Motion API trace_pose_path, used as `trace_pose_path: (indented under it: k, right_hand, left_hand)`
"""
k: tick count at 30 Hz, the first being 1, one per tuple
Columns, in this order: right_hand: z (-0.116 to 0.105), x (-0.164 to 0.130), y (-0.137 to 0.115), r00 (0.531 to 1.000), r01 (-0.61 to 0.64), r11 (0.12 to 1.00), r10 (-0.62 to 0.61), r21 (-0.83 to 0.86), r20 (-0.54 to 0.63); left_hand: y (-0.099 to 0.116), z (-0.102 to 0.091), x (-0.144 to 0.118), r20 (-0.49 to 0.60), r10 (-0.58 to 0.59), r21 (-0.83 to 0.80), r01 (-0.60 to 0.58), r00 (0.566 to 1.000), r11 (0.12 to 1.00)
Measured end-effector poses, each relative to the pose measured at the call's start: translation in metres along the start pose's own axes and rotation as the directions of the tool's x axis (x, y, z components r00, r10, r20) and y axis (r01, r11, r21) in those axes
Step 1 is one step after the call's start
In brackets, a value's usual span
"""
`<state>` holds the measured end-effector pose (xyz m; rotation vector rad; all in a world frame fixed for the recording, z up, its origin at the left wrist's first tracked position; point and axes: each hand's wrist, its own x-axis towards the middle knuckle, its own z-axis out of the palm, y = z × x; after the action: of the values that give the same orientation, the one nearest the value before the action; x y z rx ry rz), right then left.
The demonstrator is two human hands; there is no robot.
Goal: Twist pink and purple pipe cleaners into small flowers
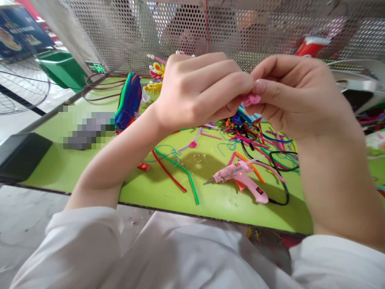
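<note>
My left hand (198, 90) and my right hand (296, 94) are raised close to the camera, fingertips meeting on a small pink fuzzy piece (251, 98). Both hands pinch it; most of it is hidden between the fingers. Below them, on the green table (90, 164), lies a pink glue gun (240, 176) with a black cord. Loose pipe cleaners lie around it: a red one (168, 170), a green one (186, 174), and a tangled heap of many colours (258, 140).
A bundle of coloured pipe cleaners (129, 100) and finished yellow and pink flowers (156, 76) stand at the back. A perforated metal screen (210, 28) rises behind the table. A black box (21, 154) sits at the left corner, a fan (18, 84) beyond it.
</note>
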<state>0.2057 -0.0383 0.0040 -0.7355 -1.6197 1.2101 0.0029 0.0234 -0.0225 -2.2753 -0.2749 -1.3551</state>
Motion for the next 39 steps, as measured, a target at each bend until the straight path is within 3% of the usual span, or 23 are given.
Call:
trace_pose_path:
  k: [2,4,7,10,13,15,18,20,23,29,34,39]
  right_hand:
    - [-0.001,0.001,0.002,0.998,0.019,0.999,-0.017,0.035,-0.065]
    - [-0.004,0.002,0.003,0.983,0.006,0.998,-0.016,-0.059,-0.182]
    - [-0.005,0.001,0.001,0.967,-0.160,0.972,0.120,-0.173,-0.224]
    - [0.004,0.000,-0.005,0.960,-0.259,0.962,0.267,0.090,-0.085]
    - [0.020,0.003,-0.008,0.952,-0.239,0.890,0.294,0.389,-0.087]
    - [0.029,0.007,-0.008,0.917,-0.268,0.812,0.381,0.518,-0.123]
    - [0.040,0.011,-0.002,0.875,-0.277,0.752,0.455,0.598,-0.166]
    - [0.044,0.011,0.006,0.909,-0.239,0.799,0.383,0.551,-0.162]
    - [0.043,0.007,0.015,0.969,-0.101,0.891,0.189,0.443,-0.158]
    - [0.027,0.003,0.017,0.973,0.094,0.982,-0.055,0.165,-0.226]
    - [0.020,0.006,0.020,0.965,0.126,0.989,-0.104,0.078,-0.241]
    - [0.020,0.008,0.023,0.969,0.146,0.980,-0.114,0.135,-0.218]
  left_hand:
    - [-0.002,-0.001,-0.003,-0.057,0.060,0.078,-0.056,0.997,0.995]
    - [-0.007,-0.001,-0.007,-0.044,0.036,0.111,-0.031,0.998,0.993]
    - [-0.018,0.001,-0.015,0.046,-0.065,0.082,0.061,0.997,0.995]
    - [-0.024,0.001,-0.019,0.046,-0.040,0.144,0.033,0.998,0.989]
    - [-0.021,-0.001,-0.018,0.044,-0.069,0.163,0.061,0.997,0.985]
    - [-0.019,-0.003,-0.015,-0.028,-0.028,0.149,0.032,0.999,0.988]
    - [-0.018,-0.005,-0.010,-0.198,0.136,0.266,-0.080,0.971,0.961]
    - [-0.019,-0.006,-0.010,-0.202,0.167,0.328,-0.094,0.965,0.940]
    - [-0.022,-0.006,-0.013,-0.108,0.150,0.309,-0.110,0.983,0.945]
    - [-0.029,-0.002,-0.016,-0.010,0.071,0.143,-0.069,0.997,0.987]
    - [-0.031,0.000,-0.015,0.063,-0.060,-0.075,0.065,0.996,0.995]
    - [-0.021,0.003,-0.008,-0.073,0.049,0.046,-0.046,0.996,0.998]
